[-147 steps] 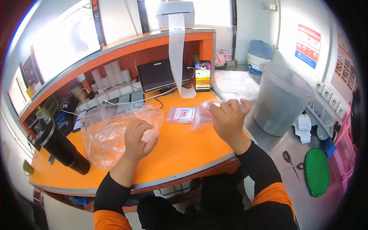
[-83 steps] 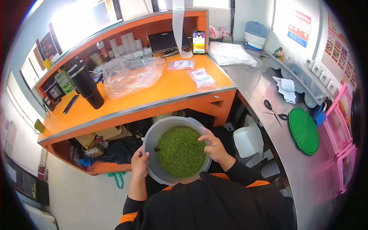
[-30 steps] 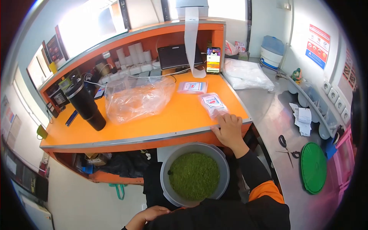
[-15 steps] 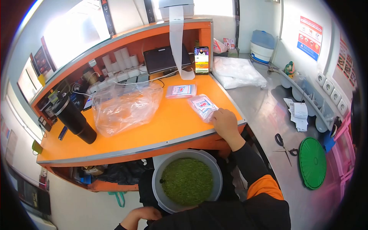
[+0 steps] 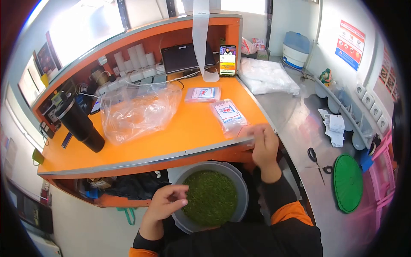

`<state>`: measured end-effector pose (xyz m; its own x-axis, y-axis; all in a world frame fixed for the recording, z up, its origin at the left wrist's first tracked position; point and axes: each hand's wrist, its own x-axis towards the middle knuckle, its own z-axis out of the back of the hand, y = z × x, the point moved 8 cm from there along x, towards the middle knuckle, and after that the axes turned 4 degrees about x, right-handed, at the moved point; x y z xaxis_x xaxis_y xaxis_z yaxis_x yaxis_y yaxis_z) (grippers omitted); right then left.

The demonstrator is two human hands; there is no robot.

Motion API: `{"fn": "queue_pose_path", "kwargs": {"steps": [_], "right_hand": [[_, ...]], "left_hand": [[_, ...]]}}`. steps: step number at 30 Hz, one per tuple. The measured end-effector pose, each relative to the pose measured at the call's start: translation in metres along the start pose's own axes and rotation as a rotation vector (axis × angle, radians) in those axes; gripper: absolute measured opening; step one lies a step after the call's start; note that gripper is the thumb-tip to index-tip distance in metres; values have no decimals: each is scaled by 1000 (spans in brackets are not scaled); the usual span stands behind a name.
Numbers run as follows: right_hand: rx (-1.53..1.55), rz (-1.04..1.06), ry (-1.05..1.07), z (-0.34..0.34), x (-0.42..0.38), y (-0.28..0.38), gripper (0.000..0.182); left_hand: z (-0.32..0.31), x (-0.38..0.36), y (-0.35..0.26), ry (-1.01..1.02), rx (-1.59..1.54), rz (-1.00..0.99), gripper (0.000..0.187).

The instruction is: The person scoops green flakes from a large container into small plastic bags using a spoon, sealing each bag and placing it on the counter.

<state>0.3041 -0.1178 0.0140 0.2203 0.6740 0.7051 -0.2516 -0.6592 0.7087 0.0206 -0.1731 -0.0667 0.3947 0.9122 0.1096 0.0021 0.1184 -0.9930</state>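
Printed clear plastic bags (image 5: 230, 116) near the orange wooden tabletop's (image 5: 188, 136) front-right corner could be dragged off by the right hand (image 5: 266, 152), its grip blurred and undetermined; the round grey plastic tub (image 5: 242, 188) could be tipped if bumped by the half-open left hand (image 5: 162, 205).

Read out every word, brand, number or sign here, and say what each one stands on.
Nothing reads with certainty.
Front packet: red and blue print, too small.
Rear packet: print too small.
Upright phone: screen text too small.
Wall poster: red and blue, too small.
Poster at right edge: blurred.
Paper slips: too faint.
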Motion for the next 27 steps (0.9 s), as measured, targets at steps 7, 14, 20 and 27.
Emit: {"fn": "queue_pose_path", "kwargs": {"steps": [7, 14, 20, 27], "right_hand": [[144, -243, 533, -84, -80, 40, 19], [-210, -30, 318, -69, -80, 31, 17], [-18, -251, 881, -95, -141, 18, 20], [31, -393, 1009, -96, -160, -9, 18]], "left_hand": [[-56, 23, 14, 260, -212, 29, 25], [-49, 3, 39, 144, 82, 124, 15], [-63, 0, 25, 156, 591, -150, 22], [-60, -4, 19, -7, 480, -315, 21]]}}
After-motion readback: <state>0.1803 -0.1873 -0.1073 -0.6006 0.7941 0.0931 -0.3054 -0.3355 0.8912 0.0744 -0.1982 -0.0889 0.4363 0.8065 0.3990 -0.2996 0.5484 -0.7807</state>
